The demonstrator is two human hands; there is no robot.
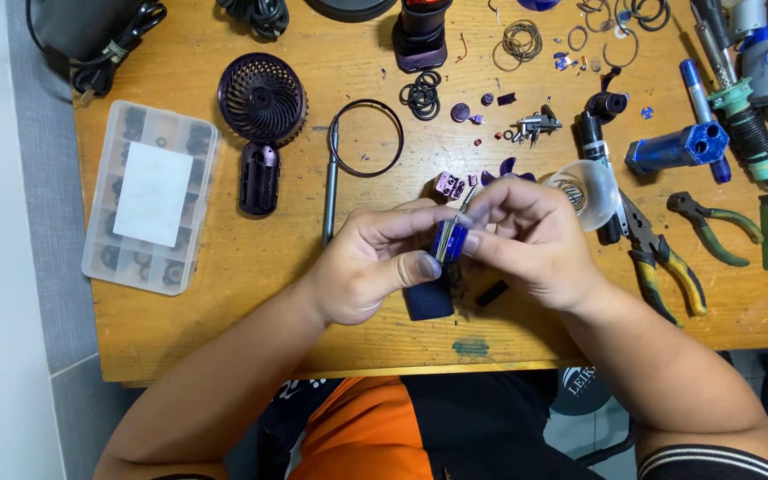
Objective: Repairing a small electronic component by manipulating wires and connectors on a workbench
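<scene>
Both hands meet over the middle of the wooden workbench [224, 293]. My left hand [375, 262] and my right hand [531, 236] pinch together a small blue cylindrical part [449, 240] with a thin metal piece sticking up from it. A dark blue cylinder [427, 300] stands on the bench just below the hands. Small purple parts [452, 185] lie just beyond the fingertips. Part of the held piece is hidden by the fingers.
A purple fan grille [262, 98] and a dark housing [259, 178] lie at the left, beside a clear compartment box [151, 197]. A black ring [366, 138], O-rings [422, 94], pliers [664, 262], green-handled cutters [713, 227], a clear cup [584, 191] and blue tools [677, 147] crowd the right.
</scene>
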